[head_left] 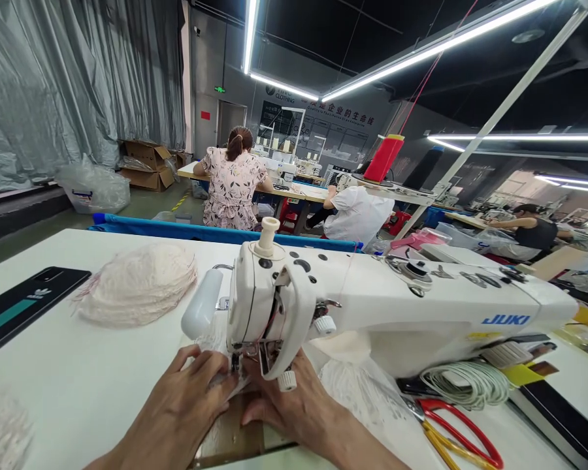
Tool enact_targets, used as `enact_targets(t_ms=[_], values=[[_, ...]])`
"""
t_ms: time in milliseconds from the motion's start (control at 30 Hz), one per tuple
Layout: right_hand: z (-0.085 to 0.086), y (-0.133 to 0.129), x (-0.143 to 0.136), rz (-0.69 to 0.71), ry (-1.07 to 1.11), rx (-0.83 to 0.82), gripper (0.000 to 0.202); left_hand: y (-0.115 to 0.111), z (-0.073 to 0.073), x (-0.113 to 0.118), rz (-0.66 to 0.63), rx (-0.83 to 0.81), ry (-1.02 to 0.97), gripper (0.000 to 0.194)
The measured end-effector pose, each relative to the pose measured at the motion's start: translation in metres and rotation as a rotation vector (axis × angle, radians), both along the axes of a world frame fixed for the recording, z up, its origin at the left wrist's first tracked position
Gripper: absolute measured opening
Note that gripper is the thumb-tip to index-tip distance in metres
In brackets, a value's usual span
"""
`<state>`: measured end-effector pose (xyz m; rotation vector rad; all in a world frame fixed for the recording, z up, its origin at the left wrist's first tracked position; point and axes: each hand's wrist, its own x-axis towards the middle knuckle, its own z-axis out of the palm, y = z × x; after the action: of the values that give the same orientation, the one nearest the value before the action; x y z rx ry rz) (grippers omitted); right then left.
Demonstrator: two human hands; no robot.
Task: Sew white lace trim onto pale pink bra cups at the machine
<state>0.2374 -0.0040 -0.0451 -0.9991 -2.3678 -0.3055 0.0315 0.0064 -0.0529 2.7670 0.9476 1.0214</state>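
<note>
A white sewing machine point(372, 287) stands across the white table. Left of its needle, my left hand point(176, 405) has its fingers bent and pressed together on thin white fabric point(215, 333). My right hand point(298, 398) reaches in under the machine head; its thumb shows, but its other fingertips are hidden behind the needle guard. Both hands rest over the shiny metal plate point(240, 431). More white lacy fabric point(362, 391) lies to the right of my right hand. A stack of pale fabric pieces point(142, 284) sits on the table at the left.
A black phone-like device point(29, 307) lies far left. Red-handled scissors point(460, 431) and a coiled pale cord point(465, 385) lie at the right. Blue cloth point(225, 233) runs along the far table edge. Other people sit at machines beyond.
</note>
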Motion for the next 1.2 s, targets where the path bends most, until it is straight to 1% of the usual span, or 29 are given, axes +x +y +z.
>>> enact_targets(t_ms=[67,133,233,300,400,500,633,767,933,1033,1100,1200], values=[[-0.002,0.0,0.0,-0.018,-0.017,-0.009,0.049,0.001,-0.004,-0.001,0.018,-0.004,0.064,0.023],[-0.001,-0.002,0.001,-0.005,-0.001,-0.017,0.048,0.003,-0.009,-0.002,0.029,0.009,0.096,0.018],[0.003,-0.006,0.002,0.04,0.006,-0.044,0.047,0.003,-0.015,-0.003,0.018,0.08,0.088,0.017],[0.006,-0.01,0.003,0.065,-0.016,-0.078,0.043,0.001,-0.019,-0.003,-0.002,0.16,0.071,0.02],[0.011,-0.016,0.005,0.08,-0.032,-0.123,0.035,-0.005,-0.02,-0.002,0.0,0.288,0.067,0.024],[0.012,-0.018,0.006,0.079,-0.035,-0.124,0.032,-0.009,-0.017,-0.001,0.035,0.355,0.081,0.029],[0.011,-0.016,0.006,0.063,-0.028,-0.093,0.03,-0.009,-0.013,0.0,0.042,0.354,0.079,0.032],[0.008,-0.013,0.007,0.021,-0.012,-0.095,0.028,-0.004,-0.015,-0.001,0.039,0.361,0.073,0.031],[0.006,-0.011,0.009,-0.013,-0.034,-0.074,0.029,0.008,-0.02,-0.005,0.099,0.35,0.134,0.036],[0.007,-0.012,0.008,-0.006,-0.021,-0.067,0.028,0.014,-0.017,-0.008,0.127,0.308,0.171,0.039],[0.009,-0.013,0.006,-0.007,-0.008,-0.061,0.027,0.016,-0.013,-0.01,0.134,0.244,0.201,0.036],[0.012,-0.016,0.003,-0.03,0.003,-0.057,0.03,0.015,-0.008,-0.012,0.14,0.191,0.23,0.023]])
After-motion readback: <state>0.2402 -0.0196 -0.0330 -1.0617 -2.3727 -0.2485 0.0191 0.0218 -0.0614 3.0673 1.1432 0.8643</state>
